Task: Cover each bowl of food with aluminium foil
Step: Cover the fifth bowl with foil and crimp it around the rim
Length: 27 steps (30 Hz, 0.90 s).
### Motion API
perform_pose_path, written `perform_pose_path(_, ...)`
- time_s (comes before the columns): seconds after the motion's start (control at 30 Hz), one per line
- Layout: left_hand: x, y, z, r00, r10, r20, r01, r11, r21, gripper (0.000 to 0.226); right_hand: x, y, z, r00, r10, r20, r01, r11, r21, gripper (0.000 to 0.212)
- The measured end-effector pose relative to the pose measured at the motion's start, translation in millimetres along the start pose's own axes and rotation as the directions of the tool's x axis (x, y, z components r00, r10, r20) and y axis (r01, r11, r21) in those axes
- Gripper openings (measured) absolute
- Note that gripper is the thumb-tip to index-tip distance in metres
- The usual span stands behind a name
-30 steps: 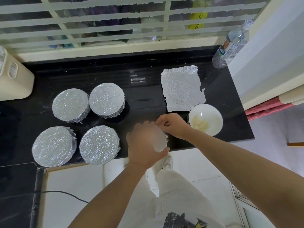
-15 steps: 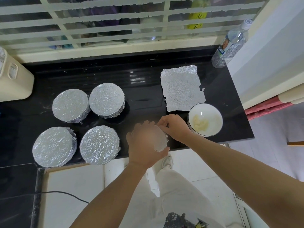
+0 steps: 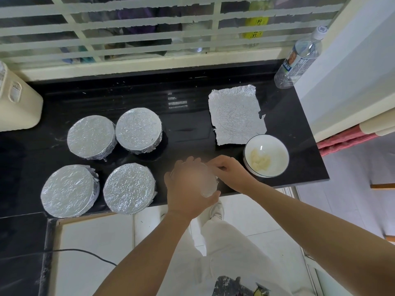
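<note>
- The black polished stone counter [image 3: 188,124] runs below a barred window with cream rails [image 3: 132,39].
- Four round bowls wrapped in crinkled aluminium foil stand in a square group on the counter's left half: far-left foil-covered bowl [image 3: 90,136], far-right foil-covered bowl [image 3: 138,129], near-left foil-covered bowl [image 3: 68,190] and near-right foil-covered bowl [image 3: 129,188]. The two far ones touch each other; the two near ones stand just apart.
- A flat, creased sheet of aluminium foil [image 3: 236,115] with torn edges lies on the right half of the counter, its near corner just beside the open bowl.
- The uncovered white ceramic bowl with a dark rim line [image 3: 275,155] sits near the counter's front right corner, with a small pale heap of food [image 3: 259,159] in its bottom.
- The left hand [image 3: 188,189] is cupped, palm down, over a fifth foil-wrapped bowl [image 3: 210,188] at the counter's front edge; only a sliver of foil shows past the fingers, and the fingers curl around its side, gripping it.
- The right hand [image 3: 229,171] rests against the far right side of the same bowl, fingers pinched together on the foil edge.
- A clear plastic water bottle with a white cap [image 3: 299,58] stands at the far right corner, beside the white wall.
- A cream plastic container [image 3: 17,107] sits at the left edge.
- A black cable [image 3: 85,252] trails over the white tiled floor below.
</note>
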<state>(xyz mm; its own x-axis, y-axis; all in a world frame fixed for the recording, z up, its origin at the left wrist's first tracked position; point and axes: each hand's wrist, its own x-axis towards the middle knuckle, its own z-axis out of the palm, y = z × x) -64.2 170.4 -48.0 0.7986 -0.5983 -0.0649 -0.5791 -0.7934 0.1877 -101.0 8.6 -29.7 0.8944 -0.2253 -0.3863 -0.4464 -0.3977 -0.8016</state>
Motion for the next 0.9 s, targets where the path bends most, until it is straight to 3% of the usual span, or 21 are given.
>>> perform_pose_path(0.23,-2,2,1,0.999,-0.049,-0.014,0.049,0.999,-0.012,0.103,3,-3,6,1.0,0.001,-0.032,-0.002,1.0,-0.03,0.026)
perform_pose_path(0.5,-10,15,-7,0.951,-0.308,-0.017,0.302,0.942,-0.146,0.107,33,-28,2,0.997,0.001,0.081,0.001,1.0,-0.021,0.03)
perform_pose_path(0.63,-9,13,-8,0.98,-0.192,-0.043,0.189,0.979,-0.077,0.109,43,-32,3,0.992,-0.019,0.127,0.025,0.998,-0.051,0.027)
perform_pose_path(0.73,-1,5,-4,0.998,-0.056,0.039,0.057,0.998,-0.011,0.114,44,-31,4,0.994,-0.035,0.107,0.039,0.998,-0.042,0.024)
perform_pose_path(0.9,1,-1,1,0.996,-0.027,0.084,0.026,1.0,0.014,0.115,38,-27,2,0.99,0.044,0.137,-0.052,0.997,0.056,0.038)
